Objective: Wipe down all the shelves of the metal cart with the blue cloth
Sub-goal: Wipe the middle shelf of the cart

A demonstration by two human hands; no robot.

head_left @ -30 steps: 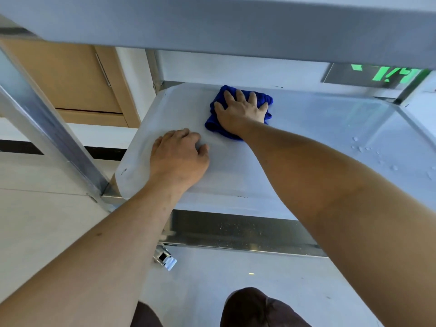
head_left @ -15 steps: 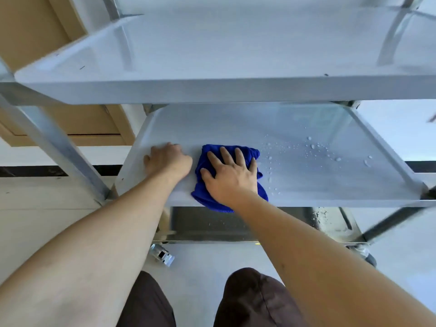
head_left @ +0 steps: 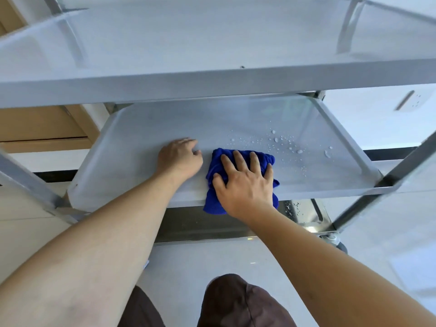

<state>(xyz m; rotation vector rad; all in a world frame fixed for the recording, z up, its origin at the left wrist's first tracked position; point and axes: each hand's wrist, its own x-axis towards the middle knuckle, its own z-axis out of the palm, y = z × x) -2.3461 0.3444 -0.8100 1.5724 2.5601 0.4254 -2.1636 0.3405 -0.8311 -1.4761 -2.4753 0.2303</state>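
Currently, step: middle shelf (head_left: 146, 128) of the cart is being wiped.
Cloth (head_left: 215, 197): frame centre, at the shelf's near edge, one corner hung over it.
Right hand (head_left: 245, 182): laid flat on the cloth, fingers spread, pressing, not gripping.
Left hand (head_left: 179, 159): loosely curled, nothing held, braced on the shelf just left of the cloth.
Droplets (head_left: 280, 143): right of centre, unwiped.
Advice: palm pressure to be kept even; overlapping strokes to be carried rightward through the droplets.

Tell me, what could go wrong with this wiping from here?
The blue cloth already hangs over the middle shelf's front edge under the right hand, so it might slip off. The water droplets sit to its right and could be missed. The left hand leaning on the shelf may leave smudges.
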